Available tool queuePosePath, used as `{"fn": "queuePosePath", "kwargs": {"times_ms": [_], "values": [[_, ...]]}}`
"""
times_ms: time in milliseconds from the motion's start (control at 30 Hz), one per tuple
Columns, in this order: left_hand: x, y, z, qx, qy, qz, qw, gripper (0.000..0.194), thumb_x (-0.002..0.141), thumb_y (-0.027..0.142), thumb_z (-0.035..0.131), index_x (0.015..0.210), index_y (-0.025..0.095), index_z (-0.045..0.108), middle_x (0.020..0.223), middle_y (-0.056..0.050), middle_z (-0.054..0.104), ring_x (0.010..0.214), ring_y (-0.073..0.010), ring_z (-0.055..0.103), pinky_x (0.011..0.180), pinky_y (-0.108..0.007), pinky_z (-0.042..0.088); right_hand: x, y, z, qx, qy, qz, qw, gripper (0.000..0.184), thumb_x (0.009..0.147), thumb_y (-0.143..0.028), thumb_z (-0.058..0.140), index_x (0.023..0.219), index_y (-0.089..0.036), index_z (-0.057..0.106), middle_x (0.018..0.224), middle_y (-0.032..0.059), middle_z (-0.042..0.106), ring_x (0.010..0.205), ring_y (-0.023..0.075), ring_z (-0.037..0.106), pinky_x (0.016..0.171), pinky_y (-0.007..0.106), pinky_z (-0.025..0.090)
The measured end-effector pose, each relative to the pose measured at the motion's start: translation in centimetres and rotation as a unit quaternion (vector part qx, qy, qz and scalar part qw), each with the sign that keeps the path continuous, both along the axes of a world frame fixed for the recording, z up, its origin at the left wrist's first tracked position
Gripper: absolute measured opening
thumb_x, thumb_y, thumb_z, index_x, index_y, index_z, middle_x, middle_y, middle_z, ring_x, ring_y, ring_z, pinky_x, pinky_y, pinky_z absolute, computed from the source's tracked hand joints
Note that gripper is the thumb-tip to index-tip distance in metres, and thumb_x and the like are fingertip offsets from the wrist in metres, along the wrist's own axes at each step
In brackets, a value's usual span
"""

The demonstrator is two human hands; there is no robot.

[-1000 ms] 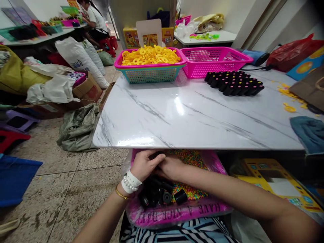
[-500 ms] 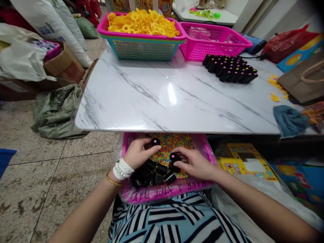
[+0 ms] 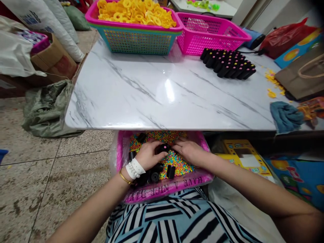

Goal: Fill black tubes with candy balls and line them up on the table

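Below the table edge, a pink basket (image 3: 206,177) lined with clear plastic holds many small coloured beads (image 3: 182,163). My left hand (image 3: 148,157) is closed around a black cylinder (image 3: 164,147) with a pink dot on its end. Beside it, my right hand (image 3: 191,152) reaches down among the beads with curled fingers. Something dark shows at its fingertips, but what it holds is hidden. Several loose black cylinders lie on the beads, one standing out near the front (image 3: 170,172) and another at the back left (image 3: 141,137).
On the marbled white table (image 3: 121,104), a block of upright black cylinders (image 3: 229,64) stands at the right. Behind are a basket of yellow ring-shaped pieces (image 3: 136,15) and a pink basket (image 3: 202,45). A blue cloth (image 3: 286,116) lies at the right edge.
My left hand has moved right, still with a black cylinder. My right hand no longer shows its black cylinders and has its fingers down in the beads. The view has shifted slightly.
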State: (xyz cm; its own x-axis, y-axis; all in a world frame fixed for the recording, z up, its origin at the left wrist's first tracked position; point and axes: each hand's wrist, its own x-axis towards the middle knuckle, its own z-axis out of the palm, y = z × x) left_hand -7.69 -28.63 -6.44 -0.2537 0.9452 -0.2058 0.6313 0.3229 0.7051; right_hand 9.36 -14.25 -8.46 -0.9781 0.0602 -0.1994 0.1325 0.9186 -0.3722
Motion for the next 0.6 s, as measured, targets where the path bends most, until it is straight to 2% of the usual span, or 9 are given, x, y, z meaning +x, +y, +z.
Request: {"fn": "queuePosePath", "kwargs": {"times_ms": [100,200,300,367,433,533,600], "values": [[-0.2,0.0,0.3,0.038,-0.018,0.031,0.999,0.037,0.079,0.038,0.066,0.107,0.013,0.067,0.102,-0.011,0.070,0.093,-0.0233,0.064,0.085,-0.036,0.049,0.6,-0.5,0.8,-0.149,0.063,-0.016,0.987,0.030,0.086,-0.014,0.059,0.116,-0.017,0.065,0.107,0.0100,0.067,0.103,0.0223,0.059,0.092,0.039,0.048],[-0.4,0.1,0.6,0.060,-0.053,0.052,0.995,0.040,0.081,0.040,0.066,0.111,0.014,0.065,0.102,-0.010,0.071,0.094,-0.0228,0.065,0.087,-0.037,0.050,1.9,-0.2,1.6,-0.339,0.093,-0.048,0.935,0.034,0.085,-0.021,0.065,0.118,-0.022,0.064,0.111,0.0058,0.067,0.103,0.0173,0.062,0.093,0.034,0.048],[-0.5,0.1,0.6,0.092,-0.071,0.035,0.993,0.037,0.082,0.038,0.065,0.112,0.016,0.063,0.102,-0.008,0.071,0.096,-0.0214,0.065,0.090,-0.036,0.050,3.0,0.1,1.8,-0.429,0.087,-0.112,0.892,0.032,0.085,-0.028,0.067,0.116,-0.022,0.064,0.111,0.0046,0.068,0.102,0.0164,0.063,0.091,0.033,0.049],[-0.3,0.2,0.4,0.123,-0.054,0.003,0.991,0.033,0.084,0.035,0.063,0.112,0.017,0.062,0.107,-0.008,0.069,0.101,-0.0212,0.063,0.093,-0.036,0.048,3.4,0.1,1.7,-0.433,0.093,-0.144,0.885,0.033,0.084,-0.028,0.067,0.116,-0.021,0.064,0.111,0.0044,0.068,0.101,0.0164,0.063,0.091,0.032,0.049],[0.1,0.4,0.0,0.133,-0.018,-0.049,0.990,0.031,0.086,0.033,0.060,0.112,0.017,0.059,0.114,-0.009,0.067,0.107,-0.0224,0.061,0.097,-0.038,0.046,3.6,0.2,1.6,-0.401,0.116,-0.141,0.898,0.033,0.084,-0.025,0.066,0.116,-0.021,0.063,0.112,0.0045,0.068,0.102,0.0163,0.063,0.091,0.032,0.049],[0.6,0.8,-0.8,0.085,0.039,-0.134,0.987,0.029,0.090,0.035,0.053,0.113,0.017,0.055,0.111,-0.011,0.066,0.102,-0.0234,0.062,0.091,-0.037,0.049,3.4,0.9,1.0,-0.295,0.158,-0.109,0.936,0.030,0.085,-0.020,0.063,0.115,-0.020,0.063,0.109,0.0060,0.067,0.101,0.0165,0.062,0.090,0.031,0.048],[0.8,0.9,-1.1,0.044,0.092,-0.156,0.983,0.032,0.092,0.039,0.048,0.113,0.016,0.054,0.100,-0.011,0.066,0.091,-0.0240,0.064,0.081,-0.036,0.051,3.3,1.3,0.4,-0.196,0.153,-0.092,0.964,0.028,0.086,-0.019,0.060,0.114,-0.017,0.063,0.105,0.0081,0.067,0.097,0.0180,0.061,0.087,0.031,0.048]]}}
